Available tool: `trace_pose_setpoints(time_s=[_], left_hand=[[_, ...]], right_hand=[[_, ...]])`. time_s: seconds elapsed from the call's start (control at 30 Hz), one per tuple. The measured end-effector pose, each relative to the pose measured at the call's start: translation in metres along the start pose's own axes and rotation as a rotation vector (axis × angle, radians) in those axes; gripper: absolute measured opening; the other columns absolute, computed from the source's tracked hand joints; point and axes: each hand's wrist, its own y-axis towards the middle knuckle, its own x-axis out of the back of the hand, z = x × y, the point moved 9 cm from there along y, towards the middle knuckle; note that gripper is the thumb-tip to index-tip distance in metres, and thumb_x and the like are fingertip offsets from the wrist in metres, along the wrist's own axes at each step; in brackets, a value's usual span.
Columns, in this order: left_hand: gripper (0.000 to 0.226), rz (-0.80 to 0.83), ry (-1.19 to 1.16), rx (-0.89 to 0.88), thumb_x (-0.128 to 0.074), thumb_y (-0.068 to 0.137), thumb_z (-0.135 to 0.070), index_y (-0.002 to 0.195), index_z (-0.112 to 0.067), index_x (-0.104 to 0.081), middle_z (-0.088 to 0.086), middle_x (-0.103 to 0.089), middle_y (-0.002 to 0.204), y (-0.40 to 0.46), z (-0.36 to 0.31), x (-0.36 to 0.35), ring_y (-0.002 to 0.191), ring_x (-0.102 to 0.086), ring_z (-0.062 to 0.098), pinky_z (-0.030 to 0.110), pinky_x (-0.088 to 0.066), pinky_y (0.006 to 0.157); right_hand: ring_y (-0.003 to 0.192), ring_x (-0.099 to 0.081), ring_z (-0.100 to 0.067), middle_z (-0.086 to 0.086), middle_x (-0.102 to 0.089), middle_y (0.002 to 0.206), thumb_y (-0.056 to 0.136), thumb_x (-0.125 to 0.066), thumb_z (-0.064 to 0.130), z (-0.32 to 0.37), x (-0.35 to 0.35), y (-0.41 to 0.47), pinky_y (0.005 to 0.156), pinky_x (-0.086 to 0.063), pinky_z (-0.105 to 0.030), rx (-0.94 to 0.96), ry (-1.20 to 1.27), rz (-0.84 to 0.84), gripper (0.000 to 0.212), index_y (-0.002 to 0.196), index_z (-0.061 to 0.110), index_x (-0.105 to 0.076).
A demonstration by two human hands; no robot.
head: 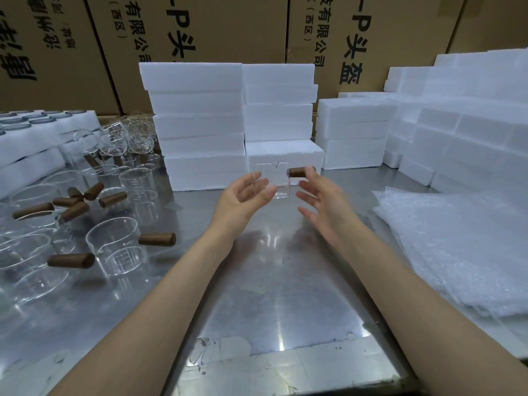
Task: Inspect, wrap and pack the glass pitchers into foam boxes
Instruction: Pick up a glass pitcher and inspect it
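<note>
Fingers: left hand (243,192) loosely curled and right hand (320,195) spread, both cupping a single glass pitcher (281,187) raised over the table; exact contact is hard to read through the clear glass.
Held pitcher: wooden handle (300,172) points right, just above the right fingers; the body lies between the palms.
Stage (judged): inspection; this piece is neither wrapped nor boxed.
Wrap supply: bubble-wrap sheets (457,252) stacked at the right, apart from the hands.
Foam boxes: closed stacks (200,124) behind the hands; their contents cannot be seen.
Remaining work: many unwrapped pitchers (114,247) crowd the left of the steel table (271,295).
</note>
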Motion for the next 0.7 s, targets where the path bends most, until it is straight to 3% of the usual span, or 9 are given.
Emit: trace_pose_setpoints(time_s=[0.1,0.2,0.33,0.4,0.5,0.6,0.7], left_hand=[[0.051,0.042,0.042,-0.02,-0.072,0.082,-0.018,0.13,-0.016,-0.054,-0.004,-0.065,0.121,0.002,0.002,-0.003,0.105,-0.062,-0.003,0.01,-0.048,0.08],[0.055,0.096,0.158,-0.041,-0.075,0.08,-0.023,0.13,-0.02,-0.052,-0.004,-0.062,0.126,0.003,0.005,-0.006,0.119,-0.056,0.002,0.017,-0.042,0.096],[0.058,0.107,0.406,-0.104,-0.075,0.08,-0.027,0.132,-0.022,-0.049,-0.005,-0.061,0.123,0.004,0.006,-0.007,0.119,-0.051,0.004,0.002,-0.035,0.087],[0.059,0.109,0.474,-0.108,-0.074,0.081,-0.026,0.133,-0.018,-0.048,-0.002,-0.061,0.124,0.004,0.009,-0.007,0.121,-0.05,0.006,0.011,-0.038,0.096],[0.063,0.121,0.587,-0.103,-0.073,0.083,-0.032,0.138,-0.019,-0.046,-0.002,-0.058,0.128,0.005,0.013,-0.007,0.126,-0.047,0.011,0.041,-0.038,0.108],[0.063,0.123,0.665,-0.104,-0.072,0.083,-0.036,0.138,-0.02,-0.046,-0.003,-0.056,0.129,0.005,0.015,-0.006,0.126,-0.048,0.018,0.046,-0.036,0.108],[0.058,0.131,0.732,-0.106,-0.071,0.083,-0.037,0.134,-0.019,-0.049,-0.003,-0.057,0.125,0.006,0.018,-0.007,0.125,-0.049,0.017,0.046,-0.033,0.11]], right_hand=[[0.092,-0.059,-0.009,0.007,-0.063,0.091,0.091,-0.057,0.041,0.01,0.022,0.002,0.078,-0.048,-0.027,0.068,-0.086,-0.163,0.02,0.1,0.023,-0.062],[0.088,-0.058,-0.006,0.009,-0.065,0.086,0.097,-0.05,0.034,0.013,0.026,0.003,0.076,-0.047,-0.025,0.106,-0.189,-0.179,0.022,0.11,0.018,-0.06],[0.079,-0.055,0.0,0.008,-0.065,0.084,0.099,-0.047,0.027,0.013,0.029,0.005,0.072,-0.042,-0.019,0.147,-0.323,-0.222,0.022,0.114,0.014,-0.057],[0.078,-0.054,0.003,0.008,-0.065,0.083,0.099,-0.046,0.025,0.012,0.029,0.006,0.071,-0.042,-0.021,0.157,-0.38,-0.234,0.02,0.112,0.014,-0.056],[0.085,-0.056,-0.007,0.006,-0.067,0.086,0.099,-0.046,0.025,0.009,0.03,0.008,0.084,-0.041,-0.029,0.148,-0.451,-0.242,0.017,0.109,0.016,-0.055],[0.091,-0.056,-0.013,0.001,-0.069,0.095,0.098,-0.045,0.025,0.005,0.032,0.012,0.087,-0.041,-0.031,0.132,-0.539,-0.252,0.01,0.1,0.019,-0.054],[0.079,-0.053,-0.012,-0.001,-0.068,0.104,0.097,-0.044,0.026,0.002,0.036,0.016,0.076,-0.038,-0.027,0.111,-0.653,-0.262,0.013,0.096,0.02,-0.056]])
